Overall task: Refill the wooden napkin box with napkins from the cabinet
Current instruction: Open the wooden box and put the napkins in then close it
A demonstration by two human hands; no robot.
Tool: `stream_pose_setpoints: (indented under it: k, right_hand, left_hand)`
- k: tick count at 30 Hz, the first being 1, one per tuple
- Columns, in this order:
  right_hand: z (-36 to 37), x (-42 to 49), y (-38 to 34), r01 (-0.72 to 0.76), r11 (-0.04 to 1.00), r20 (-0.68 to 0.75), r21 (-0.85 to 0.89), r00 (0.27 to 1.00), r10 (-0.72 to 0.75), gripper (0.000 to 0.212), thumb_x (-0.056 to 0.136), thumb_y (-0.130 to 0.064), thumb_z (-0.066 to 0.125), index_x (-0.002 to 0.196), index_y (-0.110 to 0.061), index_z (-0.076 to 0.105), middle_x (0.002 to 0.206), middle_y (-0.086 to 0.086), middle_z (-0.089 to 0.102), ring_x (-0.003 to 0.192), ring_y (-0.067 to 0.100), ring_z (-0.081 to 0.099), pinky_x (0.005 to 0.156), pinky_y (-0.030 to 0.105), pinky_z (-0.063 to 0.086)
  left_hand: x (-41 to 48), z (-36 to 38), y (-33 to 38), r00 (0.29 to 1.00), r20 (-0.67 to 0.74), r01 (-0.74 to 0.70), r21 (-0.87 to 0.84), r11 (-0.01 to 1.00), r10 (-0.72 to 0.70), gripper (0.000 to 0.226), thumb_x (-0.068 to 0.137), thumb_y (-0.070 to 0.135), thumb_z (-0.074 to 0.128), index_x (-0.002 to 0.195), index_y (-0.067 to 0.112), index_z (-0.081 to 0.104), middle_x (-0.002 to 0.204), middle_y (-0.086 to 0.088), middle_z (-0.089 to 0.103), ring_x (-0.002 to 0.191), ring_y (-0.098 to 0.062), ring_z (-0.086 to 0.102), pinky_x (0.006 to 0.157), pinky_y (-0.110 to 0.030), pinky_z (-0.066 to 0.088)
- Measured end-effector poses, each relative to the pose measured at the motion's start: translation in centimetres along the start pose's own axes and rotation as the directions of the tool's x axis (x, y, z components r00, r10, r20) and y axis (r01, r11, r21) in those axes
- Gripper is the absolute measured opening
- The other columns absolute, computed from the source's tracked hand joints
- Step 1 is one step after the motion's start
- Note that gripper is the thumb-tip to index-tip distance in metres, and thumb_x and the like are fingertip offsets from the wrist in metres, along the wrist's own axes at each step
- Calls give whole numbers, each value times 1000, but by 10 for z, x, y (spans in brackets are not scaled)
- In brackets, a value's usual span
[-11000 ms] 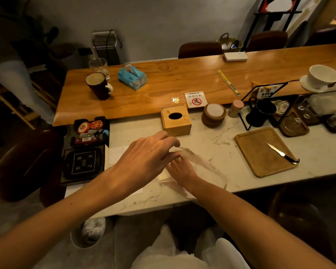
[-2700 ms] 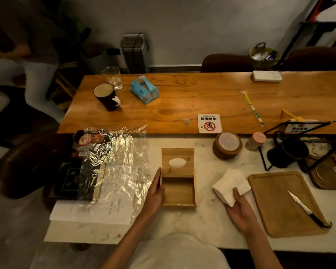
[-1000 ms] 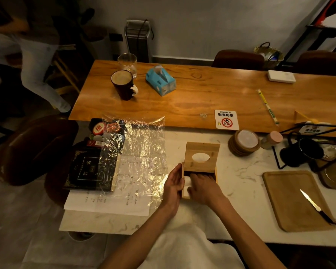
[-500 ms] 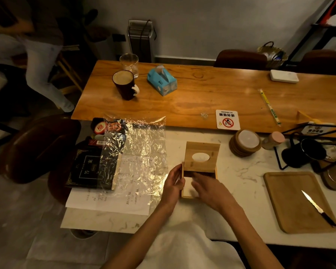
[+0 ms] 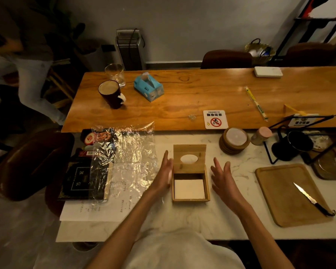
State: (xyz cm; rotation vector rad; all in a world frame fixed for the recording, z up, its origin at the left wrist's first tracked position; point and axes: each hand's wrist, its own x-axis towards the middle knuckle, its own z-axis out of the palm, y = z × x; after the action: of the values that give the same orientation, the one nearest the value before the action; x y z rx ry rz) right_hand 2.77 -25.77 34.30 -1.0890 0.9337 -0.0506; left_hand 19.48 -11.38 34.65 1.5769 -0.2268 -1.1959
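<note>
On white marble counter (image 5: pixel 202 218), centre: square light-wood napkin box (image 5: pixel 190 200), standing open. Contents: folded white paper napkins (image 5: pixel 189 188), lying flat inside. Wooden lid with oval slot (image 5: pixel 188 166), at the box's far edge, not closed. Hands: left hand (image 5: pixel 164 175), fingers straight, gripping nothing, just beside the left wall, blurred; right hand (image 5: pixel 222 178), fingers spread and released, apart from the right wall. Change: half a second ago the right pressed into the box while the left steadied it; both are now withdrawn. Assessment: loading appears done; closing the lid remains. Crumpled clear plastic wrapper (image 5: pixel 132 152), lying left.

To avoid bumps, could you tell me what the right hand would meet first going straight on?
The right hand probably meets the wooden table's edge by the sign, passing between lid and coasters; depth unclear.
</note>
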Motion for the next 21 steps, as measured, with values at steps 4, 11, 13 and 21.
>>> stream_pose_setpoints:
  k: [4, 11, 13, 21]
  right_hand:
    - [-2, 26, -30, -239, 932, 304, 273, 940, 152, 87, 77, -88, 10, 144, -42, 41, 153, 3, 43, 140, 35, 38, 113, 58, 28]
    - [-8, 27, -33, -265, 928, 357, 262, 920, 162, 89, 76, -89, 12, 137, -39, 53, 147, 2, 50, 133, 37, 44, 104, 63, 36]
    - [-9, 27, -25, -191, 942, 320, 277, 942, 97, 87, 77, -89, 14, 137, -39, 53, 147, -2, 49, 134, 36, 44, 107, 67, 31]
    - [-13, 8, -1, 208, 973, 192, -98, 964, -186, 64, 82, -57, 64, 141, -46, 43, 161, -17, 10, 142, 15, 32, 103, 32, 46]
  left_hand:
    - [19, -15, 35, 941, 280, 241, -171, 955, -187, 73, 88, 78, 11, 148, 40, 28, 152, -12, 39, 135, -36, 40, 101, -65, 35]
    - [22, -10, 34, 934, 296, 265, -199, 943, -200, 79, 84, 81, 10, 140, 37, 44, 135, -6, 58, 125, -30, 51, 103, -63, 32]
    - [15, -1, 20, 969, 224, 163, -245, 956, -108, 72, 89, 74, 13, 141, 34, 43, 130, -1, 61, 118, -22, 57, 99, -52, 43]
    - [-5, 1, -23, 994, 74, -69, -150, 986, 81, 57, 101, 31, 44, 152, 37, 21, 163, 10, 6, 148, -11, 14, 116, -32, 27]
